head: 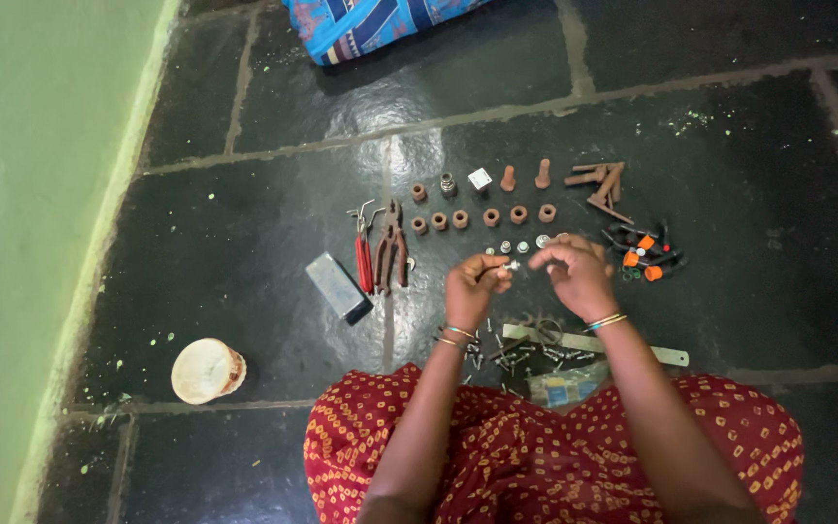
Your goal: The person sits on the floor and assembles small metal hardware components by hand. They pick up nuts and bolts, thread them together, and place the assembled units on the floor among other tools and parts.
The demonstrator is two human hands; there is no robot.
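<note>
floor (pixel 729 194) black | wall (pixel 31 194) green | dress (pixel 535 466) red, dotted | pliers (pixel 390 257) red-brown

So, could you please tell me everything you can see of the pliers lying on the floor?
The pliers lie flat on the dark stone floor, left of the person's left hand and apart from it. They look like worn, rusty brown metal, with two handles spread slightly toward the person and the head pointing away. A red-handled tool lies close along their left side, and a grey rectangular block sits further left. No hand touches them.
</note>
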